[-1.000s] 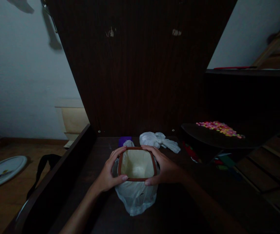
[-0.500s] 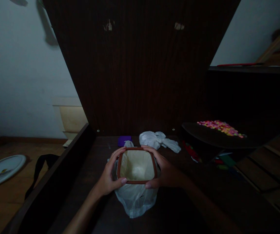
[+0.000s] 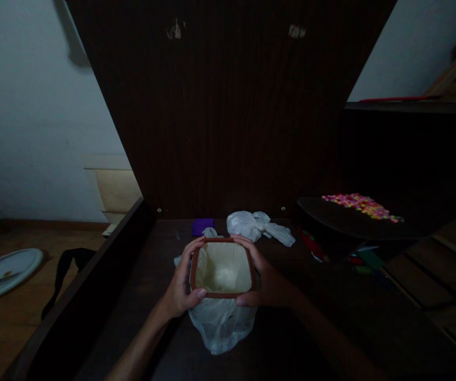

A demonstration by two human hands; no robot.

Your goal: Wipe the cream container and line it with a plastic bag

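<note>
A small bin (image 3: 223, 294) with a brown, rounded-square rim stands on the dark wooden surface. A thin whitish plastic bag (image 3: 223, 328) lines its inside and hangs down over the outside toward me. My left hand (image 3: 182, 280) grips the left side of the rim, thumb on the near corner and fingers along the far corner. On the opposite side my right hand (image 3: 261, 278) holds the rim the same way. The inside of the bin looks bare apart from the liner.
Behind the bin lie a knotted white plastic bag (image 3: 247, 225) and a purple object (image 3: 202, 226). Pink and yellow bits (image 3: 360, 205) are spread on a dark curved shelf (image 3: 331, 219) at right. A raised board (image 3: 88, 275) edges the left side; a white oval lid-like thing (image 3: 7, 275) lies beyond.
The view has tilted very slightly. Both hands keep the same hold on the rim, and the bin has not visibly moved on the surface.
</note>
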